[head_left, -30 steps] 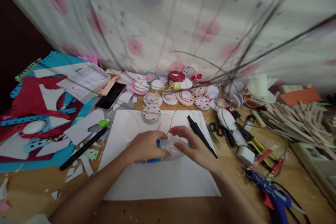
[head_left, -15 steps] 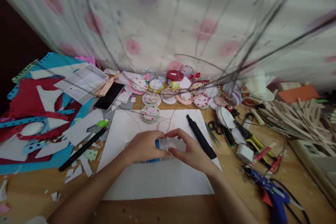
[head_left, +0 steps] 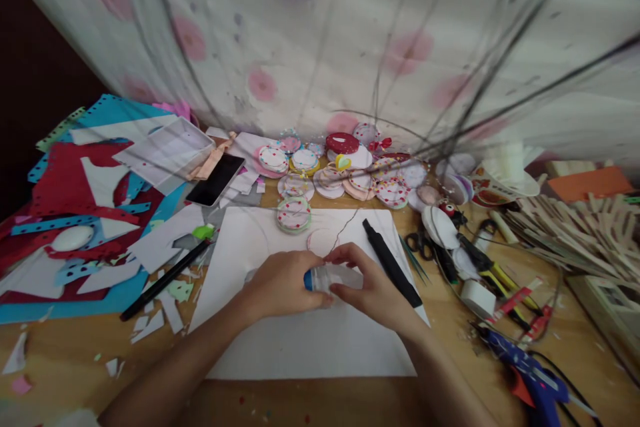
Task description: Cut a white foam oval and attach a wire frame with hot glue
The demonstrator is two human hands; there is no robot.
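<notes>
Over a white sheet (head_left: 305, 347) I hold a clear plastic bottle (head_left: 340, 275) lying sideways, with a blue part near its middle. My left hand (head_left: 283, 283) is wrapped over its left side and hides much of it. Thumb and fingers of my right hand (head_left: 373, 290) curve around its right part. The fingertips of both hands nearly meet above the bottle. Just behind my hands, a pale pink round outline (head_left: 320, 239) shows on the sheet, with a dark thin thread or wire (head_left: 346, 230) beside it. A dotted round paper piece (head_left: 293, 215) lies at the sheet's back edge.
Right of the sheet lie a black tool (head_left: 391, 263), scissors (head_left: 419, 245), yellow-black pliers (head_left: 493, 277) and a blue glue gun (head_left: 530, 367). To the left are a black pen (head_left: 165, 280), a phone (head_left: 216, 180) and coloured scraps (head_left: 90, 180). Several decorated discs (head_left: 345, 173) line the back.
The view has shifted slightly, so the table appears a little further right. In my grip the bottle has turned, and its blue part shows smaller and rounder.
</notes>
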